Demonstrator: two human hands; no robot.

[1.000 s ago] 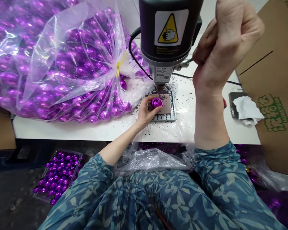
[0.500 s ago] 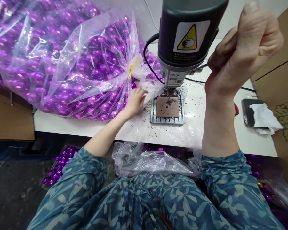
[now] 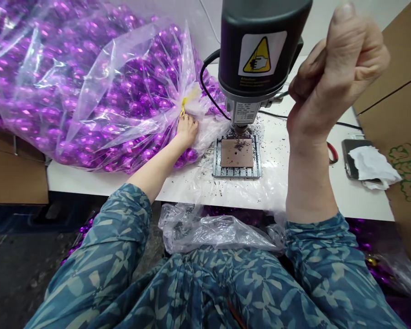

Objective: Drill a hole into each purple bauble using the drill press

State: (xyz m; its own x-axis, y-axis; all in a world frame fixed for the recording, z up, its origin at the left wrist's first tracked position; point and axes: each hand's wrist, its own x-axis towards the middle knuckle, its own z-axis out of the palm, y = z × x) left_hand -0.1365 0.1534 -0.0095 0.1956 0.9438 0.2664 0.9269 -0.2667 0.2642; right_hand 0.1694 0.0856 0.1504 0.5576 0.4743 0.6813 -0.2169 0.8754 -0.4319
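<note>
My left hand (image 3: 187,130) reaches to the gathered neck of a clear plastic bag (image 3: 99,98) packed with shiny purple faceted beads, just under its yellow tie (image 3: 183,108). Its fingers are curled down and close together; whatever they grip is hidden beneath them. My right hand (image 3: 335,75) is raised and wrapped round the lever of a small bench drill press (image 3: 256,59). Beneath the drill, a brown plate (image 3: 237,157) with a small hole rests on the grooved metal base (image 3: 236,173). Dark shavings lie scattered over the plate and base.
Loose clear plastic (image 3: 222,230) hangs at the table's front edge over more purple beads. On the right lie a dark flat case (image 3: 350,160) with crumpled white paper (image 3: 373,164) on it and a red-handled tool (image 3: 333,153). Cardboard boxes (image 3: 397,128) flank the white table (image 3: 277,192).
My left hand has moved up and slightly left to the tied bag neck, covering a purple bead seen there before. My right hand keeps its grip on the lever. The view has shifted slightly.
</note>
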